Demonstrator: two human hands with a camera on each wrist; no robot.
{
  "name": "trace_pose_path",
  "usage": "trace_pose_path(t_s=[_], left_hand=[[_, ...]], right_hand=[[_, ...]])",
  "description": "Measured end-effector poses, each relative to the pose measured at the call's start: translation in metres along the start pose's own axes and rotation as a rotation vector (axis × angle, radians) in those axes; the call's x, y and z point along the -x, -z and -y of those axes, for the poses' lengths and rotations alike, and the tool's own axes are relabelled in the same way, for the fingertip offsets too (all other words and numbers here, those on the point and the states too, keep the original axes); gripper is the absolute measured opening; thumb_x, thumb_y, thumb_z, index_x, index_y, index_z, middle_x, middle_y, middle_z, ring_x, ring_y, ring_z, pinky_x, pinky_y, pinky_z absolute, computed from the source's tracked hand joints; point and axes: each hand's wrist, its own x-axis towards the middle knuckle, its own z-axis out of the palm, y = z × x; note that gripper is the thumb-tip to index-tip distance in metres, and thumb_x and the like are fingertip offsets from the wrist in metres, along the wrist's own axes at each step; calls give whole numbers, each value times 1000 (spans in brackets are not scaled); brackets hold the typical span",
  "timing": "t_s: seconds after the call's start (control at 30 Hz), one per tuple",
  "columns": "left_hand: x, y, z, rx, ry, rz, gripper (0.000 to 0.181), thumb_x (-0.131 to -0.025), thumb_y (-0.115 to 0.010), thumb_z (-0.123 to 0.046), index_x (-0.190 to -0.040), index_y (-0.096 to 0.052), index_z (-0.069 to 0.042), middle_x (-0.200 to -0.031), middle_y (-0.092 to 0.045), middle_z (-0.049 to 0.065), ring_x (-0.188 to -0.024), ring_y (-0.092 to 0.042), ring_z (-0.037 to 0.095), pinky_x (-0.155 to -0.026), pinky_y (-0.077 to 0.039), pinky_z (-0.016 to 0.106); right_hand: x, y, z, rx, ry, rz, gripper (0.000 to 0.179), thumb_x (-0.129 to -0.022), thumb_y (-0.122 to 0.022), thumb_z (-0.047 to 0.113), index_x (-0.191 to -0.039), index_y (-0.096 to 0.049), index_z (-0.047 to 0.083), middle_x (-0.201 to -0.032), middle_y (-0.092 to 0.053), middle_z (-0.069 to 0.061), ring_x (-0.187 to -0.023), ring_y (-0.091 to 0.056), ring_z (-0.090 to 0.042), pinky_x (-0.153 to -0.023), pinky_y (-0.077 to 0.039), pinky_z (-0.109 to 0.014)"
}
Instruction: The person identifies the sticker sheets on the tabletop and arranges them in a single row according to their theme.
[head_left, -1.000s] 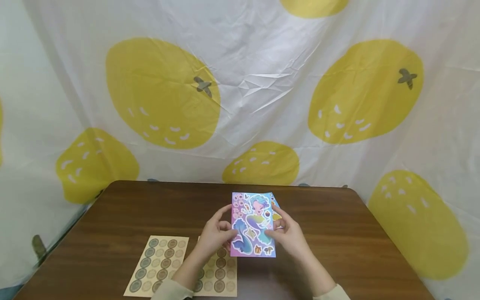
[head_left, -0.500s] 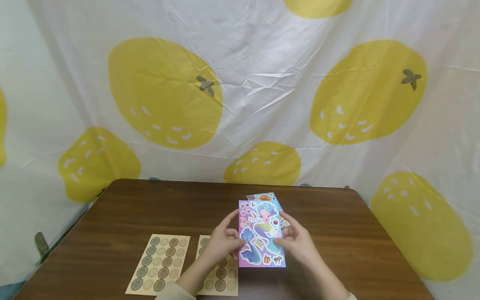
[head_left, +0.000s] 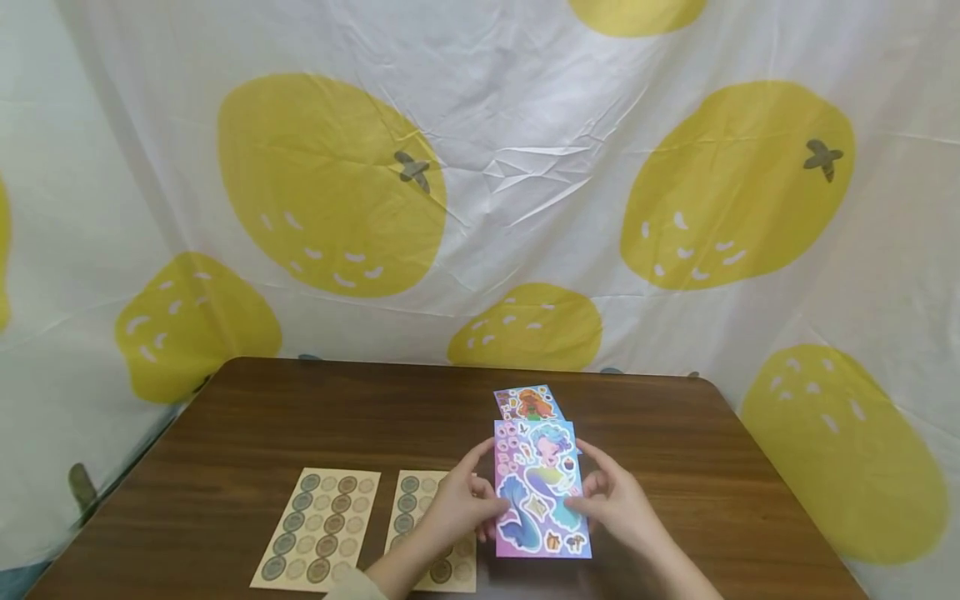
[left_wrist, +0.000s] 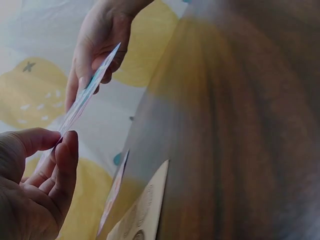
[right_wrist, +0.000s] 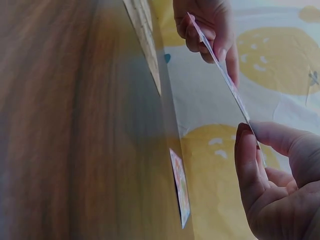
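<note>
A purple-blue mermaid sticker sheet (head_left: 536, 500) is held up off the table between both hands. My left hand (head_left: 459, 504) pinches its left edge, thumb on the front and fingers behind. The right hand (head_left: 618, 500) pinches the right edge in the same way. In both wrist views the raised sheet (left_wrist: 87, 97) appears nearly edge-on, well apart from the tabletop. Behind it on the table lies another sticker sheet (head_left: 528, 402) with a red-haired figure, its lower part hidden by the held one.
Two cream sheets of round stickers lie at the left: one sheet (head_left: 315, 527) in full view, the other sheet (head_left: 405, 508) partly covered by the left arm. The dark wooden table (head_left: 352, 408) ends against a white curtain (head_left: 517, 208) printed with yellow fruit.
Both hands have brought the mermaid sheet to the right and nearer to me. More of the red-haired sticker sheet behind it now shows.
</note>
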Motion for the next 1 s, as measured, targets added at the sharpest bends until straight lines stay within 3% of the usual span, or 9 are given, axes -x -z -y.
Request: trace_pose_path(t_s=[0.3, 0.67, 1.0], left_hand=[[5, -12, 3, -30, 33, 24, 87, -76, -73, 3, -149, -28, -10, -59, -60, 6, -39, -53, 13, -34, -44, 23], [7, -25, 7, -28, 64, 7, 89, -74, -73, 6, -149, -29, -10, -59, -61, 7, -38, -53, 13, -32, -43, 25], [10, -34, 14, -15, 110, 18, 86, -75, -72, 7, -148, -28, -3, -59, -61, 9, -36, -52, 13, -32, -44, 27]], right_hand=[[9, 8, -11, 75, -34, 2, 76, -78, -75, 1, -144, -38, 4, -67, -60, -12, -44, -54, -23, -41, -51, -39], [13, 16, -18, 139, -83, 11, 76, -78, -77, 8, -143, -39, 3, -66, -59, -9, -45, -54, -21, -39, -49, -32], [15, 20, -30, 177, -97, 46, 78, -76, -79, 13, -142, -39, -1, -66, -61, -7, -47, -57, -23, -37, -45, -28]])
